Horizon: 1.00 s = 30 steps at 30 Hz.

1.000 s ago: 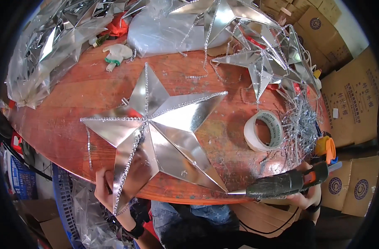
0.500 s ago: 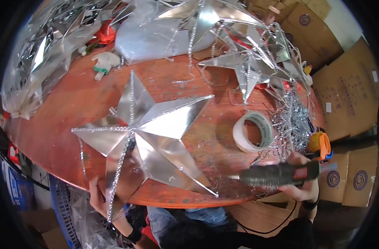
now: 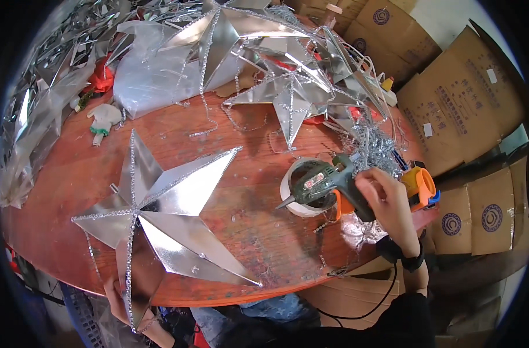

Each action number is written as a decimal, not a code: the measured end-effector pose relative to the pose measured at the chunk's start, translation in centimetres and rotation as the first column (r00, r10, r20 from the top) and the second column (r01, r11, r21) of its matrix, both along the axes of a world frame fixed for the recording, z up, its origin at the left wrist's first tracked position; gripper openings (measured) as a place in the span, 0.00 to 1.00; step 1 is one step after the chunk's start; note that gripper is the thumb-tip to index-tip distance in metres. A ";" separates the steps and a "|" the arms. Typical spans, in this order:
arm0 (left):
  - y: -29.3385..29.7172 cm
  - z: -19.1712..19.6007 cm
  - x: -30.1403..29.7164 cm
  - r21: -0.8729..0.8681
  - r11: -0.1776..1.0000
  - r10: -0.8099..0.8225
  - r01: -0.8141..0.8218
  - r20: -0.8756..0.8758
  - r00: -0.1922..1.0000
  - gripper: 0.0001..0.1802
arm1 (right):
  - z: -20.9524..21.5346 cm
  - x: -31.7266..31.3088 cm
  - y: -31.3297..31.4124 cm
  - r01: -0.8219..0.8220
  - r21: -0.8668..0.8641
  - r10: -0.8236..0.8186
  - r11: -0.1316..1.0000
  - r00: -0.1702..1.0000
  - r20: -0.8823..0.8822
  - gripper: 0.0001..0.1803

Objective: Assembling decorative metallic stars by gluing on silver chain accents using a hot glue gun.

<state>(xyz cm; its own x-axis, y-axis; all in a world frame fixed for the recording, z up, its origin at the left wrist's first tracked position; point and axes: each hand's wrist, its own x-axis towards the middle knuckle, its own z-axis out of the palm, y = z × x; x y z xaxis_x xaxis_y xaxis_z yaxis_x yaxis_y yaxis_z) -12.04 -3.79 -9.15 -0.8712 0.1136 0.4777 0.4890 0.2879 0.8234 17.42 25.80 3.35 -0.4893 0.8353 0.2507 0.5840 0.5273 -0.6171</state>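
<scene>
Head view shows us one large silver five-pointed star lying flat on the round reddish worktop, left of centre, its ridges edged with glittery trim. Its longest point runs toward the near edge and hangs over it, another points far, and a third reaches right and far toward the middle of the worktop. Our left hand sits at the near edge, under that overhanging point; the fingers curl around the tip, though how firmly they grip we cannot tell, since the star hides most of them. Our right hand is closed around the handle of one dark green glue gun, which lies roughly level with its nozzle pointing left and slightly near, its long axis running left to right. The gun hovers over one white tape roll on the worktop, well apart from the star. Just right of the hand we see one orange and blue tool. At the far side we count at least two more silver stars in a tangled heap, and cardboard boxes, several of them, stand to the right.
</scene>
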 end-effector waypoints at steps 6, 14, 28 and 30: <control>-0.6 -1.4 -0.3 0.033 0.999 -0.021 0.018 0.069 0.997 0.13 | 3.2 3.6 3.3 0.253 0.064 -0.260 0.965 0.953 0.153 0.08; -0.3 -1.3 -0.8 0.025 0.998 -0.056 0.057 -0.025 0.998 0.12 | -0.2 6.1 7.7 0.008 0.423 -0.229 0.906 0.849 0.475 0.15; -2.4 -2.7 -1.6 0.014 0.992 -0.123 0.122 0.120 0.985 0.14 | 3.4 5.3 7.3 0.286 0.358 -0.298 0.889 0.954 -0.023 0.05; -2.4 -2.7 -1.6 0.041 0.991 -0.129 0.124 0.128 0.983 0.15 | 5.2 5.2 6.9 0.345 0.352 -0.359 0.870 0.933 -0.026 0.06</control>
<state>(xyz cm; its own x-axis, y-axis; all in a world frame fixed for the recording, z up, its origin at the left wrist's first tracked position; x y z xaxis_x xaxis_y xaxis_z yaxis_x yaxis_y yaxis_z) -13.63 -6.19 -11.81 -0.9058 0.2130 0.3662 0.4075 0.2022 0.8905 22.67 32.72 8.54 -0.1946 0.8179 0.5414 0.7906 0.4575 -0.4070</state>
